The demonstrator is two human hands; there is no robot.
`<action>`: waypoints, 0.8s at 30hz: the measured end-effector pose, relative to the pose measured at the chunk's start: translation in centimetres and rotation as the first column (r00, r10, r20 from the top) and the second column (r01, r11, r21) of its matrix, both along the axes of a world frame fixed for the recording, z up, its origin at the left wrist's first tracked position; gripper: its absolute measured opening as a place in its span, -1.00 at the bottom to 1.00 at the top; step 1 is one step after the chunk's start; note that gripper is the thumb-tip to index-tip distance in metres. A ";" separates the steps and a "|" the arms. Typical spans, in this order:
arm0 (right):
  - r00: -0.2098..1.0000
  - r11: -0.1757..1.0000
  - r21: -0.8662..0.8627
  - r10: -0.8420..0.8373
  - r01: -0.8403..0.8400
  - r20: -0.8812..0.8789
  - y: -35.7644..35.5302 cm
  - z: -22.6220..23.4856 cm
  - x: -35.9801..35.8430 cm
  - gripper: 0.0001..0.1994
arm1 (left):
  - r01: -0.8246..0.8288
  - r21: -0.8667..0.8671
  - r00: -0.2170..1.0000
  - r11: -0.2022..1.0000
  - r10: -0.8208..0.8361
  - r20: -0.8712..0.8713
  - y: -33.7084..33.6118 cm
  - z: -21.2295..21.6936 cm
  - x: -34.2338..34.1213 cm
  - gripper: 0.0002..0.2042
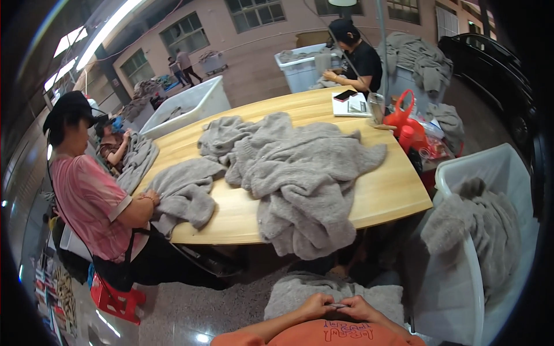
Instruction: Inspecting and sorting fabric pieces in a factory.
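My left hand [314, 306] and my right hand [359, 308] meet close to my chest, low in the head view. Together they pinch a small thin thing [337, 305]; I cannot tell what it is. Under both hands a grey fuzzy knit garment [300, 291] lies across my lap. A large heap of the same grey knitwear [300, 173] covers the wooden table [392, 190] ahead and hangs over its near edge.
A person in a pink top [89, 199] sits at the table's left with a grey garment [184, 193]. Another person in black [360, 55] works at the far end. White bins [490, 242] [190, 104] hold more knitwear. A red bottle [404, 118] stands at the table's right.
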State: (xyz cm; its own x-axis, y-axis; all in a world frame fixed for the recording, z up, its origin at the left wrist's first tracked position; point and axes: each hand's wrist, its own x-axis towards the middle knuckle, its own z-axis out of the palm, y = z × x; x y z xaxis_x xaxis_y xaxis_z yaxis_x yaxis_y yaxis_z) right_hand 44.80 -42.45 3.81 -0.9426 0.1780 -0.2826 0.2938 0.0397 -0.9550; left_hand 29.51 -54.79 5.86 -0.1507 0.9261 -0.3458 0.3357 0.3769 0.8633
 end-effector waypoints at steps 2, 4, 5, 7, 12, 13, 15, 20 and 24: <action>0.999 0.998 -0.058 -0.024 0.022 -0.029 -1.1 -1.4 -0.1 -0.85 | 0.049 -0.002 0.998 0.999 -0.049 -0.044 -1.0 0.4 -0.2 -0.83; 0.997 0.992 -0.118 -0.058 0.051 -0.052 -1.5 -2.3 -0.4 -0.86 | 0.036 0.001 0.995 0.999 -0.035 -0.089 -1.2 0.0 0.0 -0.84; 0.993 0.992 -0.098 -0.090 0.083 -0.072 -1.6 -2.4 -0.6 -0.86 | 0.035 0.004 0.990 0.999 -0.034 -0.134 -1.2 -0.1 0.1 -0.85; 0.989 0.991 -0.080 -0.117 0.110 -0.091 -1.5 -2.5 -0.8 -0.86 | 0.012 0.048 0.992 0.999 -0.006 -0.127 -1.2 0.0 0.0 -0.86; 0.989 0.989 0.096 -0.103 0.113 -0.105 -1.8 -2.9 -1.1 -0.90 | -0.053 0.197 0.993 0.979 0.072 -0.094 -0.8 -1.1 0.6 -0.86; 0.990 0.989 0.097 -0.100 0.110 -0.103 -2.0 -2.7 -1.1 -0.90 | -0.104 0.184 0.991 0.977 0.118 -0.066 -0.7 -0.8 0.6 -0.86; 0.944 0.933 -0.164 -0.328 0.321 -0.021 -2.5 -2.1 -1.0 -0.90 | -0.157 0.170 0.986 0.973 0.166 -0.036 -0.6 -0.9 0.6 -0.86; 0.904 0.900 -0.166 -0.420 0.403 -0.080 -3.1 -0.8 -1.4 -0.92 | -0.113 0.269 0.985 0.957 0.143 -0.096 -0.7 -2.5 0.4 -0.88; 0.943 0.936 -0.162 -0.326 0.312 -0.066 -2.4 -1.4 -2.0 -0.95 | -0.088 0.437 0.985 0.895 0.143 -0.095 -0.2 -2.5 0.7 -0.89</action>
State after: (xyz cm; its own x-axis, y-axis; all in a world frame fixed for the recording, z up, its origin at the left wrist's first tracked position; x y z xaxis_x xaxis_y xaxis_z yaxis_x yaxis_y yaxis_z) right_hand 42.83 -44.85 2.45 -0.8660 0.4360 -0.2450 0.1801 -0.1851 -0.9661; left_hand 30.18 -54.94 3.40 -0.2807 0.9535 0.1102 0.4248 0.0204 0.9051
